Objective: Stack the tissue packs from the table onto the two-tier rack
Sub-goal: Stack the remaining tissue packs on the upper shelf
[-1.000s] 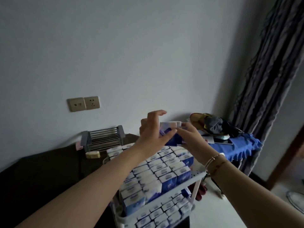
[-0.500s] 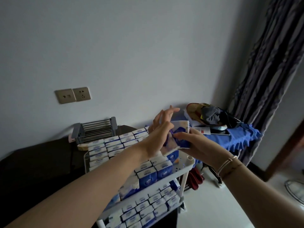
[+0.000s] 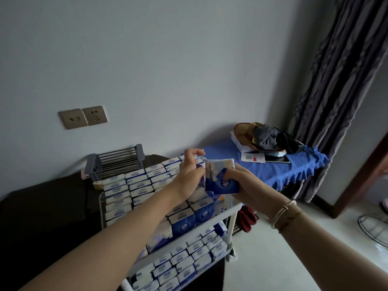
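Both hands are holding one tissue pack [image 3: 221,177] above the far right of the rack's [image 3: 230,211] top tier. Right hand [image 3: 244,183] is gripping it from below, fingers curled; left hand [image 3: 192,175] is pinching its left edge.

The left forearm [image 3: 134,225] hides several top-tier tissue packs [image 3: 117,194]. The rack [image 3: 233,219] base is cut off at the bottom edge. Pack lettering is too small to read.
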